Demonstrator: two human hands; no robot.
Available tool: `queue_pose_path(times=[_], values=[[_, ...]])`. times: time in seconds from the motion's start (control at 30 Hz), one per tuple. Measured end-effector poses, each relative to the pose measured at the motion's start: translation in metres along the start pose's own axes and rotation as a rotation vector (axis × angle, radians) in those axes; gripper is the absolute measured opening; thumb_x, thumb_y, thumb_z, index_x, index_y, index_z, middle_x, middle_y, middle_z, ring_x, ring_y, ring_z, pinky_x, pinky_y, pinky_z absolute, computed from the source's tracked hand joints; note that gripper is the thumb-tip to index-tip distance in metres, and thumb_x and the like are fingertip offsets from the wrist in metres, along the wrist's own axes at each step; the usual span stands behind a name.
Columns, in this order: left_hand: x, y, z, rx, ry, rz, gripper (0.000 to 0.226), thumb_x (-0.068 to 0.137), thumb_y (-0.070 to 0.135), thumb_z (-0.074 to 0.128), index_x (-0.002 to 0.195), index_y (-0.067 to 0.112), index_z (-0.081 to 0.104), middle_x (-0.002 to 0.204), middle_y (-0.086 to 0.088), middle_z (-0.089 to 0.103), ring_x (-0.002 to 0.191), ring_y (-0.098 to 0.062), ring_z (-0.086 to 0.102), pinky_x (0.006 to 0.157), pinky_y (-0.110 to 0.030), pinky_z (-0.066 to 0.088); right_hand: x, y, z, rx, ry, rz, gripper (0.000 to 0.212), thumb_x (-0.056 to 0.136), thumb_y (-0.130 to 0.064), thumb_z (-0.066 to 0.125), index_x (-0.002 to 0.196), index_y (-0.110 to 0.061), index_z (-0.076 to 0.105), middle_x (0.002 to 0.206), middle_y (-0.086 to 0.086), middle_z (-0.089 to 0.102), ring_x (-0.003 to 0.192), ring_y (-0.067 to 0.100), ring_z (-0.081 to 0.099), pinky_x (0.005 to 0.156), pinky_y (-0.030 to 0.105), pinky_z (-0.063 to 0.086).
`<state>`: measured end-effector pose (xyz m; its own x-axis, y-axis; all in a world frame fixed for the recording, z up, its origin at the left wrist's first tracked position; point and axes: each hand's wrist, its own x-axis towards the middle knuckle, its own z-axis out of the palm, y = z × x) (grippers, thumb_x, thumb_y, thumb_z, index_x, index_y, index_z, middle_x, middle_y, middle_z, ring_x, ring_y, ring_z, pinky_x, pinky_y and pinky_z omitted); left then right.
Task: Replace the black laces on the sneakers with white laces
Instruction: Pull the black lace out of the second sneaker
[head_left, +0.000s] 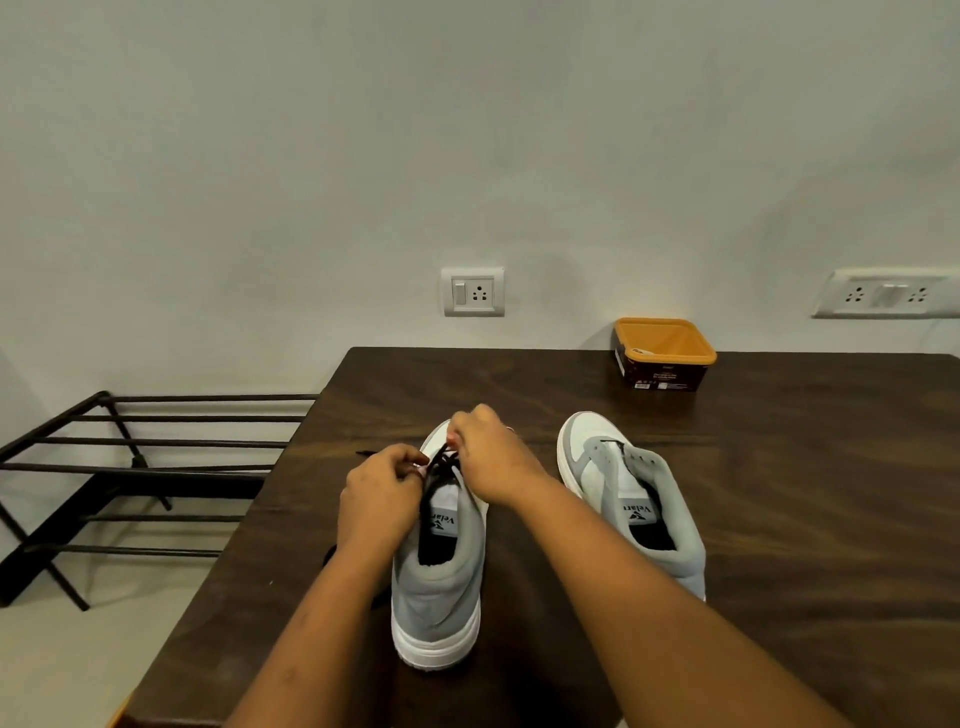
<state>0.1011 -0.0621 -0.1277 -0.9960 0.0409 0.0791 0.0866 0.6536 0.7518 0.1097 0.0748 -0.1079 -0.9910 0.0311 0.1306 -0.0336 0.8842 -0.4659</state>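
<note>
Two grey and white sneakers stand on the dark wooden table (779, 493), heels toward me. The left sneaker (439, 582) carries a black lace (440, 465) over its tongue. My left hand (382, 493) pinches the lace at the shoe's left side, and one lace end pokes out to the left of it. My right hand (491, 452) pinches the lace from above the eyelets, over the toe part. The right sneaker (631, 499) stands apart with no lace visible in its eyelets. No white laces can be seen.
An orange-rimmed dark box (665, 356) sits at the table's far edge by the wall. A black metal rack (130, 467) stands on the floor left of the table. Wall sockets (472, 292) are mounted behind.
</note>
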Motion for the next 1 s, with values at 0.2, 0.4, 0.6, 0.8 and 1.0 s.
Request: queue_pose_path(times=[0.2,0.4,0.6,0.8,1.0], values=[[0.002,-0.004,0.001,0.019,-0.002,0.008,0.013,0.089,0.024,0.059,0.086,0.036,0.062,0.093,0.003,0.067,0.092,-0.021,0.060,0.079,-0.029,0.047,0.004,0.005,-0.033,1.628,0.411,0.448,0.023,0.105,-0.013,0.029,0.092,-0.017,0.047,0.067,0.004,0.052,0.057,0.014,0.051,0.067,0.031,0.048],[0.001,-0.002,0.003,0.078,0.003,0.082,0.020,0.093,0.021,0.053,0.101,0.032,0.066,0.109,0.001,0.064,0.101,-0.023,0.059,0.079,-0.029,0.044,0.002,0.012,-0.027,1.054,0.296,0.393,0.020,0.103,-0.024,0.036,0.088,-0.025,0.048,0.079,0.004,0.049,0.056,0.011,0.040,0.050,0.027,0.043],[-0.002,0.002,0.014,0.295,-0.057,0.204,0.040,0.095,0.016,0.037,0.124,0.035,0.056,0.129,0.004,0.054,0.103,-0.022,0.058,0.080,-0.036,0.050,-0.003,0.025,-0.021,0.589,0.240,0.242,0.014,0.099,-0.017,0.048,0.105,-0.014,0.060,0.096,-0.005,0.058,0.090,0.012,0.054,0.078,0.024,0.042],[-0.002,0.001,0.016,0.393,-0.017,0.252,0.034,0.093,0.026,0.051,0.127,0.032,0.050,0.115,0.000,0.059,0.099,-0.021,0.059,0.074,-0.032,0.049,-0.007,0.027,-0.016,0.049,-0.039,0.206,0.023,0.094,-0.034,0.055,0.116,-0.029,0.060,0.130,-0.002,0.048,0.123,0.024,0.044,0.105,0.045,0.038],[0.004,-0.002,0.018,0.351,0.028,0.314,0.027,0.095,0.026,0.049,0.120,0.027,0.059,0.109,0.001,0.059,0.095,-0.016,0.057,0.073,-0.029,0.049,-0.010,0.007,-0.014,0.161,-0.207,0.148,0.022,0.082,-0.034,0.068,0.099,-0.020,0.067,0.100,0.001,0.066,0.093,0.019,0.063,0.086,0.037,0.054]])
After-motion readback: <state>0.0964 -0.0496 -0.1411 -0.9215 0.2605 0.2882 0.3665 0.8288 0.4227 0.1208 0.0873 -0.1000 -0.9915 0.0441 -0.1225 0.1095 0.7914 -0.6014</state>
